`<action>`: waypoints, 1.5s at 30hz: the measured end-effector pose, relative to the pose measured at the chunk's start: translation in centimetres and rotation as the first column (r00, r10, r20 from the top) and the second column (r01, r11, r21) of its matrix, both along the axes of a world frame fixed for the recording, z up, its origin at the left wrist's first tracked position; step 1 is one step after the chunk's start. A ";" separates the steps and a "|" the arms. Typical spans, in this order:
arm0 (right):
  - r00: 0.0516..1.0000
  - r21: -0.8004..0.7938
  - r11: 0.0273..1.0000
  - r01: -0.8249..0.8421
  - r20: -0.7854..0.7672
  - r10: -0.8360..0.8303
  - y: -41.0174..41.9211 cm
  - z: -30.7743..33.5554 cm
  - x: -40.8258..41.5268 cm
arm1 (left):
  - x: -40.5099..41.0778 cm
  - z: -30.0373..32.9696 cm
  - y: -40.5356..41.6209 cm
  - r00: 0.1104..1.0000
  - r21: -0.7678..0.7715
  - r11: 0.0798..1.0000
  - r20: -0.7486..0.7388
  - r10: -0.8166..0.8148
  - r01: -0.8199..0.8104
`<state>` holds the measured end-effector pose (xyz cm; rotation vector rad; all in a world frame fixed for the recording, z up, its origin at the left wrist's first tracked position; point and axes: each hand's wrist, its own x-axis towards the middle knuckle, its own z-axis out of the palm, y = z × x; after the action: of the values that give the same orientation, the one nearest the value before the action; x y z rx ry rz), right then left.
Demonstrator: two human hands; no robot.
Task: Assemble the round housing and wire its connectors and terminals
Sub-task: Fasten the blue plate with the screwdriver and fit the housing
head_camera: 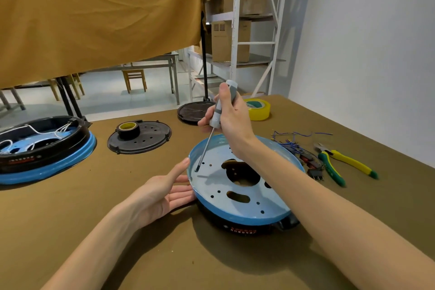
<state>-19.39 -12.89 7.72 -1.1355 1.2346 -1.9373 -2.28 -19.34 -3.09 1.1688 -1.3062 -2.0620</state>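
A round housing (249, 213) with a light blue plate and black body sits in the middle of the table. My right hand (229, 116) grips a grey screwdriver (217, 113); its tip stands in a hole near the plate's left rim. My left hand (164, 189) lies with straight fingers against the housing's left side. A bundle of blue wires with connectors (303, 155) lies just right of the housing.
A second housing with white wires (42, 148) sits at the far left. A black cover (150, 140) carries a roll of black tape (128, 129). Another black disc (191, 112), yellow tape (257, 108) and yellow-green pliers (341, 163) lie behind and right.
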 end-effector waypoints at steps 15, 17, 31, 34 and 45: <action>0.997 -0.095 0.995 -0.008 -0.071 0.002 -1.3 -0.2 0.7 | 0.0 0.4 -0.1 0.999 0.020 1.000 0.034 -0.004 0.003; 0.998 -0.097 0.995 -0.003 -0.063 -0.003 -1.3 -0.1 0.7 | -0.1 0.5 0.0 0.999 0.022 1.000 0.034 -0.003 0.002; 0.988 -0.105 0.994 -0.019 -0.151 0.003 -1.2 -0.1 0.8 | 0.1 1.3 0.7 0.999 0.028 0.999 0.038 0.024 -0.025; 0.984 -0.104 0.994 -0.028 -0.179 0.009 -1.0 0.0 1.1 | 0.1 1.6 1.0 0.999 0.029 0.999 0.044 0.032 -0.034; 0.612 -0.004 1.000 0.016 -0.790 -0.013 0.1 4.6 1.1 | 0.1 2.2 1.4 0.999 0.056 0.997 0.026 0.045 -0.046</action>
<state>-18.25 -12.74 12.28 -2.1222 1.6618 -1.4184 -2.13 -17.92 -0.87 1.2413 -1.2284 -2.0707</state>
